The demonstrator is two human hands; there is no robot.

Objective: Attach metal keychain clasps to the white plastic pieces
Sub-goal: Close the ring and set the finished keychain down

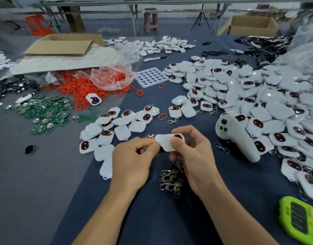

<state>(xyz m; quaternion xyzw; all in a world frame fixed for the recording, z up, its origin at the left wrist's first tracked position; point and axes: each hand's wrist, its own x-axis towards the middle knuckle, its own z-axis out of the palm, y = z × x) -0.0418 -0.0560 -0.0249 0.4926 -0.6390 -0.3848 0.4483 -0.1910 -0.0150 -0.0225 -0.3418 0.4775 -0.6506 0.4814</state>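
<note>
My right hand point(191, 151) grips a white plastic piece point(165, 141) with a dark red-rimmed window, held above the table at centre. My left hand point(134, 156) pinches a metal keychain clasp point(151, 136) at the piece's left corner; the joint itself is hidden by my fingers. A small heap of loose metal clasps point(170, 179) lies on the dark cloth just below my hands. White pieces without clasps point(116, 128) lie in a group to the left. A big pile of white pieces with clasps point(249, 96) fills the right side.
A white handheld controller point(235, 137) lies right of my hands. Red rings point(85, 89) spill from a plastic bag at the left, beside green circuit boards point(44, 114). A white perforated tray point(150, 76) sits mid-table. A green timer point(300, 220) lies at the lower right. Cardboard boxes stand behind.
</note>
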